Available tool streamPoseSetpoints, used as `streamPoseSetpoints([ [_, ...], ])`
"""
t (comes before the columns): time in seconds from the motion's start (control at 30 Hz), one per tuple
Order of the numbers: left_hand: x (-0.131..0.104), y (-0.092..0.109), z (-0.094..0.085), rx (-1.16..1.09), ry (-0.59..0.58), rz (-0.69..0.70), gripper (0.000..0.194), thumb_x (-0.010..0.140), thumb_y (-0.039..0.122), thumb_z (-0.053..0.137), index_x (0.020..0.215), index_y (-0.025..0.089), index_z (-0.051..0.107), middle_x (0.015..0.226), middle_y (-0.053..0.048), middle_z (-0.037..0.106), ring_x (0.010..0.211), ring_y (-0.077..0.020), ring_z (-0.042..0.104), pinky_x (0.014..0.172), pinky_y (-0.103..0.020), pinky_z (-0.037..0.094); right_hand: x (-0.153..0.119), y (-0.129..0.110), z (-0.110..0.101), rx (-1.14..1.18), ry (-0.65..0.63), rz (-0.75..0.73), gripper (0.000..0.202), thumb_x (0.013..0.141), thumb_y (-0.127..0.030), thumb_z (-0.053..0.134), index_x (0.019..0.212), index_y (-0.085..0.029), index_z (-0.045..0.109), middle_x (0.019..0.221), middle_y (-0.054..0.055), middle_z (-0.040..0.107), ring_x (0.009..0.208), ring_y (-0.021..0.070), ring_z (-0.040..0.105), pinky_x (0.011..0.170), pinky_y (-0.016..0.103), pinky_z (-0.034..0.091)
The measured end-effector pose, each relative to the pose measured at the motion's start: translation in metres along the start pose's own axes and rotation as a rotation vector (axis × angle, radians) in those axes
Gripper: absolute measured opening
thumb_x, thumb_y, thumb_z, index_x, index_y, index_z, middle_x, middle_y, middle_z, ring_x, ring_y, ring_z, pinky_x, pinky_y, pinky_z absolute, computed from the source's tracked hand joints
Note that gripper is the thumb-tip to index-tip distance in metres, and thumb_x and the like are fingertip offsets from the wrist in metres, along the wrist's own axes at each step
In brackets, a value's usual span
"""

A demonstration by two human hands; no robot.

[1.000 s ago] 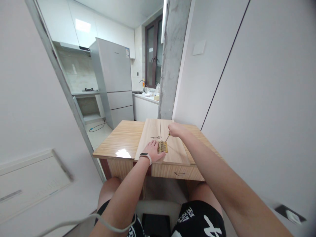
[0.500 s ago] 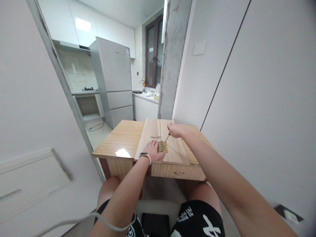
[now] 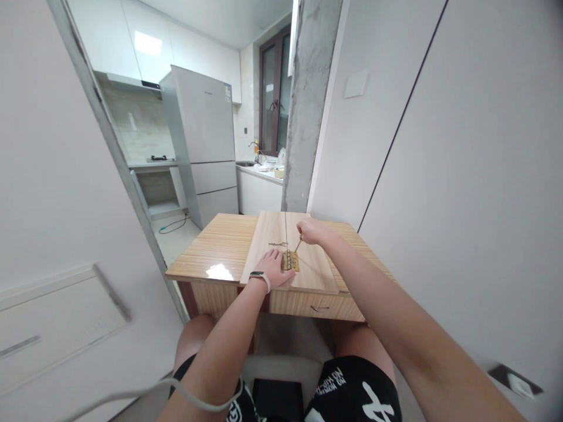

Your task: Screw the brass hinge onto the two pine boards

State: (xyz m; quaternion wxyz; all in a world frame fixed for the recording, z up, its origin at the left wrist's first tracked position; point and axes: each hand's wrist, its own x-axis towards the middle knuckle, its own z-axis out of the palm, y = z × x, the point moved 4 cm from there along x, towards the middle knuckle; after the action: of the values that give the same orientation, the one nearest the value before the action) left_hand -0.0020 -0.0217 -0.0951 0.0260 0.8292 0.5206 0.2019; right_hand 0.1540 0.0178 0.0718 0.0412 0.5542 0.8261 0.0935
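Note:
A brass-coloured hinge (image 3: 295, 263) lies flat across the seam between two pale wooden boards (image 3: 314, 269). My left hand (image 3: 271, 268) rests on the left board with its fingers spread, its thumb and fingertips against the hinge's left side. My right hand (image 3: 308, 230) is closed around the handle of a screwdriver (image 3: 299, 242), which is tilted with its tip down at the hinge's upper right. Most of the handle is hidden in the fist. Several small dark screws (image 3: 277, 244) lie on the left board, just beyond my left fingers.
Beneath the boards stands a wood-grain table (image 3: 209, 246) with a handled drawer (image 3: 320, 308). A pale wall (image 3: 440, 193) rises close on the right. Ahead are a grey fridge (image 3: 211, 126) and a sink counter (image 3: 259, 187). A cable (image 3: 193, 401) crosses near my left forearm.
My right fist has shifted very slightly left on the screwdriver. My left hand and the hinge have stayed in place.

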Motion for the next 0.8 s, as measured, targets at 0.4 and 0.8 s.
streamPoseSetpoints([
  [0.4, 0.0, 0.001, -0.002, -0.005, 0.005, 0.002, 0.086, 0.09, 0.079, 0.046, 0.15, 0.016, 0.05, 0.158, -0.018, 0.048, 0.15, -0.037, 0.039, 0.125, -0.051, 0.028, 0.011, -0.006, 0.002, 0.023, -0.016, 0.12, 0.026, 0.092, -0.019, 0.064, 0.115, -0.014, 0.076, 0.121, 0.019, 0.075, 0.111, 0.0272, 0.071, 0.088, 0.03, 0.052],
  [0.8, -0.001, 0.001, -0.002, 0.009, 0.024, 0.023, 0.086, 0.09, 0.08, 0.046, 0.148, 0.016, 0.051, 0.156, -0.018, 0.05, 0.149, -0.0358, 0.041, 0.125, -0.048, 0.03, -0.015, 0.004, -0.002, -0.04, 0.013, -0.031, 0.026, 0.099, -0.009, 0.052, 0.118, -0.014, 0.069, 0.125, 0.018, 0.068, 0.106, 0.0225, 0.067, 0.081, 0.027, 0.045],
])
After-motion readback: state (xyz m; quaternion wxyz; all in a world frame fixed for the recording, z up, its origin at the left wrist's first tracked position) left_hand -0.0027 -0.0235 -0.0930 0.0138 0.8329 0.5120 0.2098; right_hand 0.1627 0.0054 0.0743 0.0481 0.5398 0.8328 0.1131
